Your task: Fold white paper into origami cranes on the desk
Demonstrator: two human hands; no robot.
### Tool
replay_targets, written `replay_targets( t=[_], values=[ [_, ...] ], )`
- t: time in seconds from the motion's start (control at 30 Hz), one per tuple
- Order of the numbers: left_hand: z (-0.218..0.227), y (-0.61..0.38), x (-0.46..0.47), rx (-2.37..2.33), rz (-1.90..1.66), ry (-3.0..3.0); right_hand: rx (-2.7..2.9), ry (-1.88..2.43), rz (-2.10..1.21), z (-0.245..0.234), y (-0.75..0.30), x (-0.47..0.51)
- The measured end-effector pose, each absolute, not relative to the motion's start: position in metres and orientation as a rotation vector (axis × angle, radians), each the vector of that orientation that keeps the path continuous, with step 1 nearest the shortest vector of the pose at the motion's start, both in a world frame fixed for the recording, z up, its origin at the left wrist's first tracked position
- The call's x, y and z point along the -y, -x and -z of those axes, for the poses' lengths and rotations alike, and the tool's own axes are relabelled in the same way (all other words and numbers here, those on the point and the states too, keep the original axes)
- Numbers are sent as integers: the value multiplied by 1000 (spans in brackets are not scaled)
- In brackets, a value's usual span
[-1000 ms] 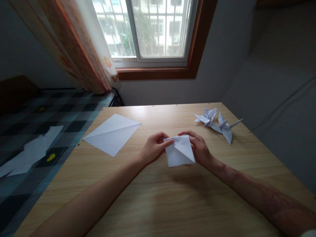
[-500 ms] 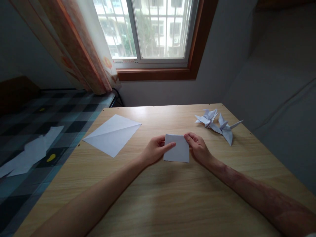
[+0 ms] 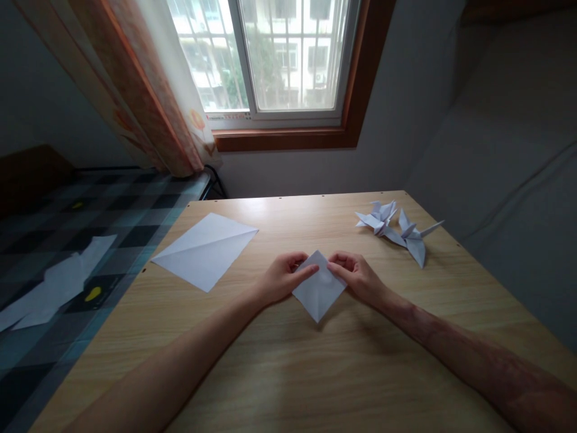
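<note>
Wood-grained table point(image 3: 279, 373) bearing a creased sheet point(image 3: 208, 255) and folded paper figures point(image 3: 395, 236). Left hand point(image 3: 282, 279) and right hand point(image 3: 362, 278) pinch a folded square point(image 3: 318, 294) by its upper edges.

Over here the one camera sits on the person's head, above and behind the fingers point(image 3: 307, 274), looking forward and down over them. It is near enough that the left forearm point(image 3: 193, 340) and right forearm point(image 3: 444, 337) run from the lower corners to the fingers, yet wide enough to catch the tabletop point(image 3: 279, 373) around them, the bed point(image 3: 135, 201) to their left and the window point(image 3: 270, 60) beyond.
</note>
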State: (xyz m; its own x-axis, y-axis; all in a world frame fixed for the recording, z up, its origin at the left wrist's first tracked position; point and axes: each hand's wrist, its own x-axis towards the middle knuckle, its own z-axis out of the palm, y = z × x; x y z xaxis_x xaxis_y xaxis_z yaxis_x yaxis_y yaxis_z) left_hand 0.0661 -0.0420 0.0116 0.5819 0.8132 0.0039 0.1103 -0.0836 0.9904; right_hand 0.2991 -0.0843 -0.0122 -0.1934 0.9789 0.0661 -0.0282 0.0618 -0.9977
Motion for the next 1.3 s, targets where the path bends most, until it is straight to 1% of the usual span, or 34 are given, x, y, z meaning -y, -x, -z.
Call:
replay_targets(
  t=[0.17,0.3,0.5,0.63,0.73,0.93,1.1,1.2,1.3],
  values=[
    [-15,-66,44,-816,-640,-1716,1325,1043,-1385,8,-297,84],
    [-16,-65,44,-834,-557,-1782,1351,1091,-1297,6,-296,86],
    [-14,-64,44,-793,-479,-1876,1364,1100,-1277,8,-295,87],
    [-14,-64,45,-778,-447,-1988,1370,1112,-1209,10,-294,86],
    [-16,-65,47,-799,-472,-1999,1361,1126,-1176,11,-293,86],
    [-18,-66,47,-796,-567,-1843,1401,1107,-1312,8,-292,88],
    [-16,-65,45,-836,-650,-1740,1435,1088,-1323,10,-294,87],
    [-15,-66,45,-905,-738,-1730,1387,1014,-1365,13,-295,84],
    [-13,-66,45,-960,-839,-1684,1370,1027,-1353,15,-296,82]
  ],
)
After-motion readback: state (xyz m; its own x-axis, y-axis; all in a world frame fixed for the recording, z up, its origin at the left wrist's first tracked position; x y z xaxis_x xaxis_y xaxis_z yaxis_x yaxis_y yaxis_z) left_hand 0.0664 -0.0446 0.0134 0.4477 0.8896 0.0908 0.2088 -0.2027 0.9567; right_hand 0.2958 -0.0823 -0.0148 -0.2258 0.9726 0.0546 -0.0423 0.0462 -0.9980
